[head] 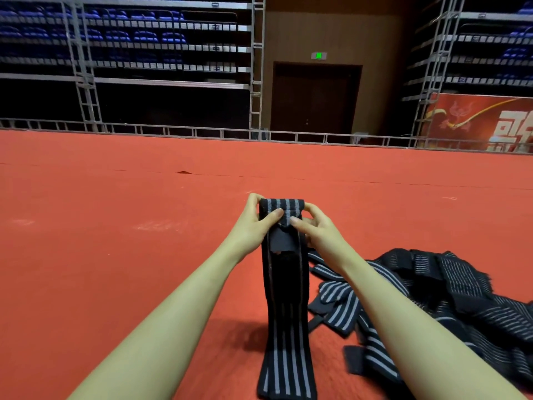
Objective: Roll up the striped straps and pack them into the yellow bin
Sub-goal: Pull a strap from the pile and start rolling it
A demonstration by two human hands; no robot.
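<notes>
Status: early in the task, first turns of a roll only.

Left hand [253, 223] and right hand [315, 229] both pinch the top end of one striped strap [284, 298], thumbs on the near face, fingers curled round the far side. The top edge is folded over between the two hands, so the roll is just started (one fold or so, hard to count). The rest of that strap hangs straight down below the hands, its tail running toward the bottom edge of view over the red floor [115, 226]. A dark patch, likely the fastener, sits just under the thumbs.

Pile of loose straps [432, 298] lies below and to the right of the right hand, on the floor, tangled and flat. None of them looks rolled.

Yellow bin: not in view, so cannot say what is already packed.

My read of what's left:
- finish rolling this strap down its full hanging length
- close it, put it in the bin
- repeat for the whole pile

Background is stacked blue seating and a dark door, well beyond the hands.
</notes>
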